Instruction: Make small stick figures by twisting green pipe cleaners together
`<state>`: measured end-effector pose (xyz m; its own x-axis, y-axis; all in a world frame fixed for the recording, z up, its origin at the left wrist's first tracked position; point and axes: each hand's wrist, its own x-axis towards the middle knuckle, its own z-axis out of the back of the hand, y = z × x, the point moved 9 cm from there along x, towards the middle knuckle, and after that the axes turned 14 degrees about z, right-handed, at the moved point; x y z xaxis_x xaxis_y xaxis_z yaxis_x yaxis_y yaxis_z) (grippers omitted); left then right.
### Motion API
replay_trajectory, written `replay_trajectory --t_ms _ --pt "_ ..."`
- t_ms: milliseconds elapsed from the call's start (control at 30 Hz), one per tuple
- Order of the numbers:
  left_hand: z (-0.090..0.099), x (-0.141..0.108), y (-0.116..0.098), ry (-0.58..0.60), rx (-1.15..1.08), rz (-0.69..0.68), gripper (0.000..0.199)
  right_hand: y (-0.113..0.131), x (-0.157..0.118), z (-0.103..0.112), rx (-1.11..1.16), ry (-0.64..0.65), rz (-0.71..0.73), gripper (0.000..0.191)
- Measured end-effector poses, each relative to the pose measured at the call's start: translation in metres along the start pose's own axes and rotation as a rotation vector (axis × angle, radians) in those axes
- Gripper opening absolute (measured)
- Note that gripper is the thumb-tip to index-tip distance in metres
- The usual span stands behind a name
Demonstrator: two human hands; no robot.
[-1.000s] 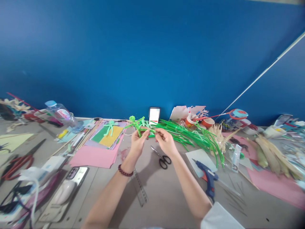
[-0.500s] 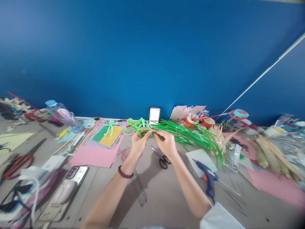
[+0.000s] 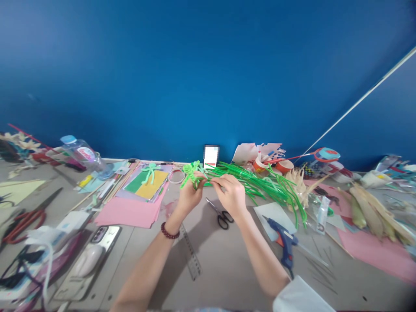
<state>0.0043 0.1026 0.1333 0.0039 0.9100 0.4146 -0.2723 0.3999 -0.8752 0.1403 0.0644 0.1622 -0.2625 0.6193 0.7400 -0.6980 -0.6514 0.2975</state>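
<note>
My left hand (image 3: 191, 194) is closed around a bright green, curled pipe cleaner piece (image 3: 189, 171), whose loops stick up above the thumb and fingers. Just to its right, my right hand (image 3: 231, 193) pinches with thumb and forefinger at what looks like the thin free end of the same pipe cleaner; the fingers partly hide it. A long bundle of green pipe cleaners (image 3: 260, 180) lies behind and right of the hands. Black-handled scissors (image 3: 222, 216) rest on the table below my right hand. A clear ruler (image 3: 191, 255) lies nearer, by my left forearm.
A lit phone (image 3: 211, 157) stands against the blue wall. Left are pink paper sheets (image 3: 130, 212), a pale green pipe cleaner figure (image 3: 149, 172), a phone (image 3: 107, 236) and a bottle (image 3: 81, 151). Right are a blue glue gun (image 3: 284, 242) and dried husks (image 3: 367, 212).
The green piece has turned upright in my left hand, its long arm no longer reaching left. My right hand has rotated and shifted slightly right, widening the gap between the hands.
</note>
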Motion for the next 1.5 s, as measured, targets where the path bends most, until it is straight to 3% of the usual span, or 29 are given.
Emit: replay_trajectory --t_ms 200,333,567,700,867,1000,1100,1267,1367,1500 --pt "-0.016 -0.006 -0.01 0.222 0.047 -0.013 0.008 -0.013 0.002 0.012 0.163 -0.071 -0.062 0.019" --pt "-0.015 -0.005 -0.018 0.271 -0.103 0.041 0.005 -0.03 0.0 0.0 0.363 -0.07 -0.19 0.018" --pt "-0.004 0.0 -0.007 0.135 -0.378 0.175 0.019 -0.032 -0.009 -0.036 0.576 0.033 -0.334 0.032" --pt "0.0 -0.001 0.003 0.04 -0.424 0.201 0.02 -0.021 -0.011 -0.041 0.533 0.032 -0.337 0.034" --pt "0.004 0.0 0.009 -0.053 -0.303 0.215 0.018 0.001 -0.01 -0.036 0.318 -0.003 -0.222 0.029" --pt "0.01 0.002 -0.005 -0.099 -0.121 0.051 0.015 0.013 -0.009 -0.029 0.17 0.018 -0.155 0.024" --pt "0.006 0.004 -0.007 -0.016 -0.106 0.0 0.012 0.012 -0.006 -0.018 0.139 0.024 -0.122 0.023" --pt "-0.009 0.003 -0.004 0.237 -0.185 0.053 0.015 -0.005 0.001 -0.001 0.22 0.0 -0.121 0.022" --pt "-0.017 -0.001 -0.003 0.348 -0.305 0.131 0.018 -0.019 0.001 -0.006 0.378 0.005 -0.203 0.024" --pt "-0.019 -0.002 0.003 0.327 -0.419 0.262 0.02 -0.035 -0.007 -0.025 0.59 0.006 -0.363 0.033"
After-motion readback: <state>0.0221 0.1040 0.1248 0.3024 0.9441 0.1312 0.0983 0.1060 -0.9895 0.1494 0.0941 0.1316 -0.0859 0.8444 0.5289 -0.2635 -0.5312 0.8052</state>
